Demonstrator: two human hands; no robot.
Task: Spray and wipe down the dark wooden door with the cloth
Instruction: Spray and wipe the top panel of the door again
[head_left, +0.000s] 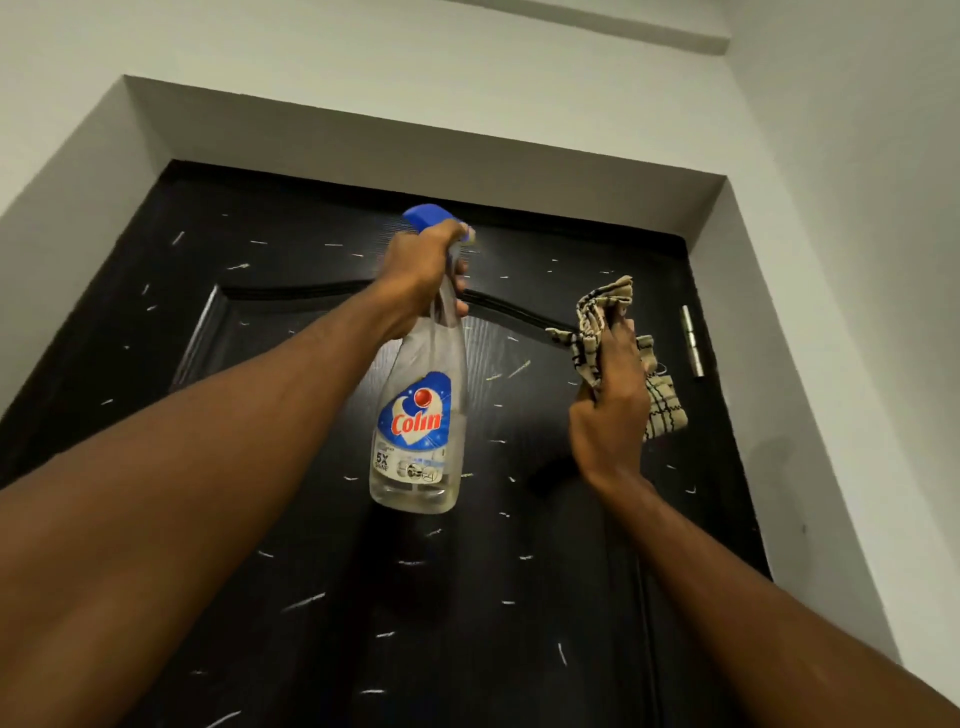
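Head view looking up, left hand (421, 275) curled round the neck of a clear spray bottle (415, 415) hanging below it, dark door (260, 467) behind both hands, right hand (610, 410) gripping a bunched checked cloth (597, 325), hinge (692, 340) just right of it

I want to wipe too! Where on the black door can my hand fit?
Bare dark wooden door shows left of the clear blue-capped spray bottle, and below it between left forearm and right forearm. Crowded: between bottle, beige checked cloth and silver hinge.
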